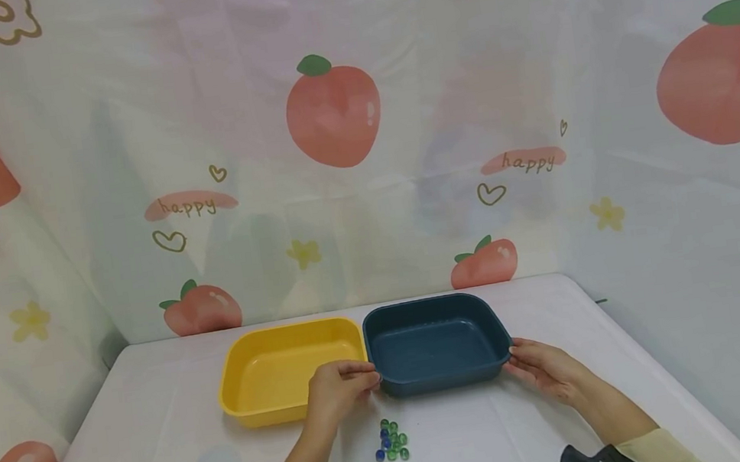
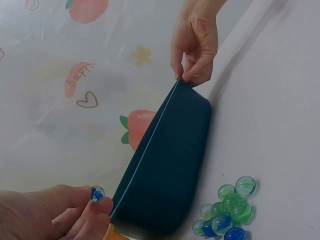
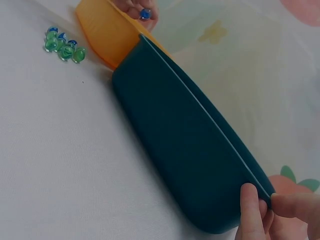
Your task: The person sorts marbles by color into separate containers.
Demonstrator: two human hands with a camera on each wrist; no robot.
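My left hand (image 1: 339,390) pinches a clear marble with blue inside (image 2: 97,193) between thumb and fingertips. It is held over the yellow tray's right side, close to the left end of the dark blue tray (image 1: 443,384). At the other end, my right hand (image 1: 552,372) grips the blue tray's rim, thumb on top and fingers against the outer wall. No marbles show inside the blue tray in the head view. In front of it, a cluster of several green and blue marbles (image 1: 394,439) lies on the white cloth.
The yellow tray (image 1: 264,413) stands against the left side of the blue one. Both sit near the back of the cloth-covered table (image 1: 140,444). A fruit-printed curtain (image 1: 368,216) hangs behind and at both sides. A black strap device (image 1: 599,461) is on the right wrist.
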